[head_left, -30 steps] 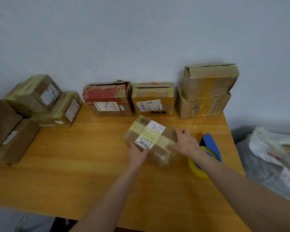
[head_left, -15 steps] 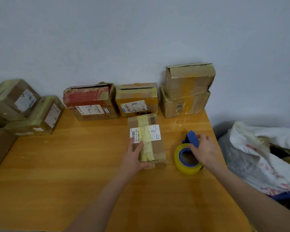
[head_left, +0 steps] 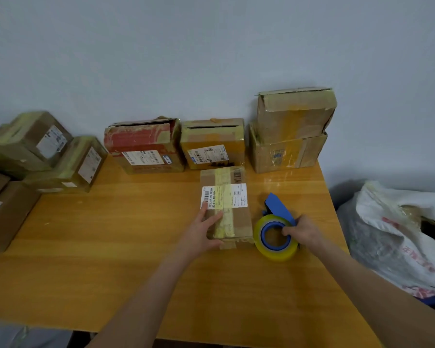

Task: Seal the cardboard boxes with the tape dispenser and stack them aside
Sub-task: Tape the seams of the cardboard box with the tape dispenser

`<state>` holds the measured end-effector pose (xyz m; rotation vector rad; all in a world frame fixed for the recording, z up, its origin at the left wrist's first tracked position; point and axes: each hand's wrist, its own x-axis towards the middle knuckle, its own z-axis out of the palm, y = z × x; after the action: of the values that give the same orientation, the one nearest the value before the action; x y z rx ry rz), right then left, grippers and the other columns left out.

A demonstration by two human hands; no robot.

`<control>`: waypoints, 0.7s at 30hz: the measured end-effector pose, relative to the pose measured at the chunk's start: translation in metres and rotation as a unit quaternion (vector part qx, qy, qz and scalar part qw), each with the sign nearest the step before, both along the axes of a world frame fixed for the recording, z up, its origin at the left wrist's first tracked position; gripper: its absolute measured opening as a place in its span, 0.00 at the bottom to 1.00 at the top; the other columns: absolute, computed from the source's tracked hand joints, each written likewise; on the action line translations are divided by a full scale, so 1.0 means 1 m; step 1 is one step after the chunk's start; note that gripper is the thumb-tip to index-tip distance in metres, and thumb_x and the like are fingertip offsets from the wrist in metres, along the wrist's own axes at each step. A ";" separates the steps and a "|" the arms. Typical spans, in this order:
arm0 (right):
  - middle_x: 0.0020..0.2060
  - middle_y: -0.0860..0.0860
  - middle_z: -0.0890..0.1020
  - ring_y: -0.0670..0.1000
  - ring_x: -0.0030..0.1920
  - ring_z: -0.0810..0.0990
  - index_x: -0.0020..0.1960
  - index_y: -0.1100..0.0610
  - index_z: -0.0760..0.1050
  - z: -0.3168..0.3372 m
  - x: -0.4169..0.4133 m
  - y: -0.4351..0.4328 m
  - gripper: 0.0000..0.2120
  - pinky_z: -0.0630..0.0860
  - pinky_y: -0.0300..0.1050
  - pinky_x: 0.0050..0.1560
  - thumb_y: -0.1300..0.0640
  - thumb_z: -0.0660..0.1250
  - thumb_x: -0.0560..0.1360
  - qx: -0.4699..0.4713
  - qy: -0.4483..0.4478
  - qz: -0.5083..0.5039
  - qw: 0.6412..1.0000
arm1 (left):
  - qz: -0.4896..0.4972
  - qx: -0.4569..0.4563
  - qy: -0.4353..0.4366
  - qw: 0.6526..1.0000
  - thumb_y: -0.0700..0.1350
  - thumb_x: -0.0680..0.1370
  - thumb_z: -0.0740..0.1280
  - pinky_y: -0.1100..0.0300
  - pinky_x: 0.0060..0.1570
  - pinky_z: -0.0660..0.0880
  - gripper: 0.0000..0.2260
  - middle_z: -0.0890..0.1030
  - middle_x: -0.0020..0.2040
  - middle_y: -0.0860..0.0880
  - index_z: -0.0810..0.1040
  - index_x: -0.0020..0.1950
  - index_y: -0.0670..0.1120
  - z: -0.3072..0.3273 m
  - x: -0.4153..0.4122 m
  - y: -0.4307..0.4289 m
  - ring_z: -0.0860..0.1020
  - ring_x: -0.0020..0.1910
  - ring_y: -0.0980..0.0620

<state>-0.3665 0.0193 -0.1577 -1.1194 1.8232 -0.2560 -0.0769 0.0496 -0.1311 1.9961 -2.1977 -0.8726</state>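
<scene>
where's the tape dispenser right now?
Head view: the tape dispenser sits on the table right of centre, close beside the small labelled box on its right side, gripped by the right hand.

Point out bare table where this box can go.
Widest bare table: left of the box under the left hand, bordered by the left pile, the back row and the near edge. Crowded: the wall side, and right of the box, where the right hand grips the tape dispenser.
</scene>
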 end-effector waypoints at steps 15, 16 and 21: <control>0.49 0.55 0.80 0.55 0.48 0.80 0.58 0.59 0.72 0.050 -0.002 -0.008 0.22 0.78 0.51 0.50 0.56 0.76 0.68 -0.010 -0.130 -0.058 0.990 | 0.000 0.037 0.021 0.999 0.51 0.72 0.74 0.49 0.71 0.65 0.38 0.39 0.79 0.54 0.57 0.76 0.62 0.012 0.001 0.000 0.55 0.76 0.50; 0.49 0.55 0.80 0.55 0.48 0.80 0.57 0.59 0.74 0.059 -0.006 -0.010 0.20 0.79 0.52 0.51 0.57 0.76 0.69 -0.030 -0.117 -0.050 0.991 | -0.003 0.039 0.022 0.999 0.51 0.72 0.74 0.49 0.71 0.65 0.37 0.39 0.79 0.54 0.58 0.76 0.61 0.014 0.002 0.000 0.56 0.76 0.50; 0.46 0.51 0.81 0.49 0.43 0.81 0.52 0.51 0.74 0.115 -0.025 -0.017 0.16 0.75 0.38 0.36 0.60 0.75 0.68 -0.100 -0.114 0.055 0.987 | 0.084 -0.078 0.058 0.992 0.60 0.74 0.68 0.45 0.69 0.66 0.32 0.55 0.78 0.51 0.62 0.76 0.54 0.032 -0.007 -0.009 0.60 0.75 0.48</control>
<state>-0.3911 0.0027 -0.0428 -1.2696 1.5539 -0.4908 -0.0844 0.0406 -0.0991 1.9679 -1.9396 -0.7500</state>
